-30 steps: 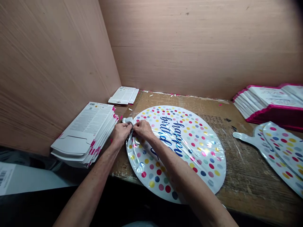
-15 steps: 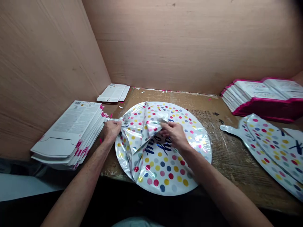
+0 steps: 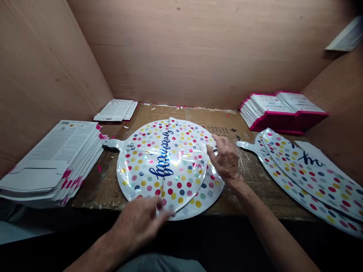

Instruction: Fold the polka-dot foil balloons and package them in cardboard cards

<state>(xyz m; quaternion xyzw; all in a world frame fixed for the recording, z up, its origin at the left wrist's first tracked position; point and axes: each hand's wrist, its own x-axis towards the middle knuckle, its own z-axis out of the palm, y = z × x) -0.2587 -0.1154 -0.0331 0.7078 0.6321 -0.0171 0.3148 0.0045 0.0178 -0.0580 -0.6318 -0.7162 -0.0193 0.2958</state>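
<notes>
A flat, shiny round foil balloon (image 3: 181, 189) with coloured dots and blue script lies on the bench. Its silver tail (image 3: 112, 143) points left. A creased layer covers most of it, and a dotted edge shows from beneath at right. At the near edge, my left hand (image 3: 138, 221) is slightly blurred, thumb and fingers apart, close over the foil. My right hand (image 3: 225, 158) hovers at the balloon's right edge with thumb and forefinger spread. Whether its fingertips touch the foil is hard to see.
Stacked white printed cards (image 3: 48, 151) stand at left, with a smaller pile (image 3: 116, 110) behind. Pink-edged packets (image 3: 280, 109) sit at back right. More dotted foil balloons (image 3: 306, 177) lie at right, overhanging the front edge. Wooden panels (image 3: 170, 56) enclose the cardboard-covered bench (image 3: 96, 189).
The crumpled upper foil has been spread out flatter over the round balloon. My left hand has let go of the tail and come to the near edge; my right hand has moved to the right edge.
</notes>
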